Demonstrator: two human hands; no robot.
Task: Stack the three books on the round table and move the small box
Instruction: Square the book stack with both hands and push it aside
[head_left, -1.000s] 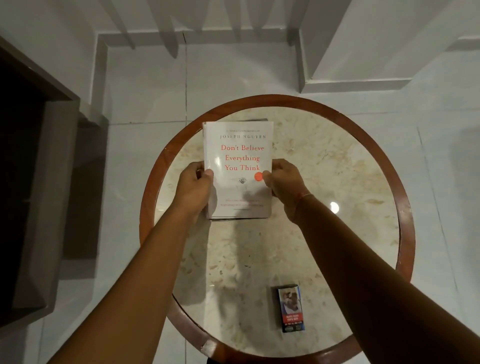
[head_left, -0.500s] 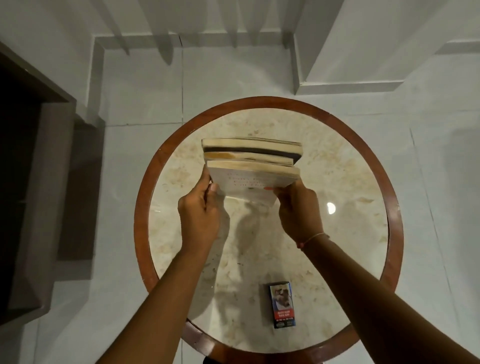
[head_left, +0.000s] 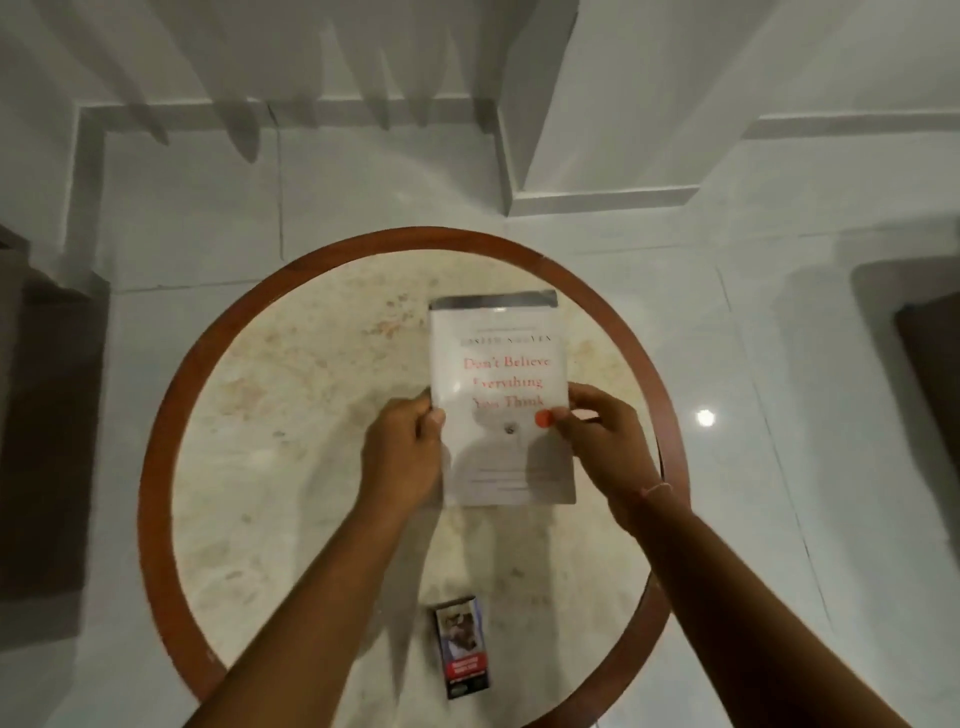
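Note:
A stack of books lies flat on the round marble table, right of its centre. The top book has a white cover with red title lettering. A dark edge of a lower book shows at the far end; the rest of the stack is hidden beneath. My left hand grips the stack's left edge and my right hand grips its right edge. A small box with a picture and a red label lies near the table's front edge, apart from both hands.
The table has a brown wooden rim. White tiled floor surrounds it, with a white wall corner behind. Dark furniture stands at the far left and another dark piece at the far right.
Half a second ago the stack was tilted up on edge in both hands, showing its page edges. Now it lies flat with the cover up, further right on the table.

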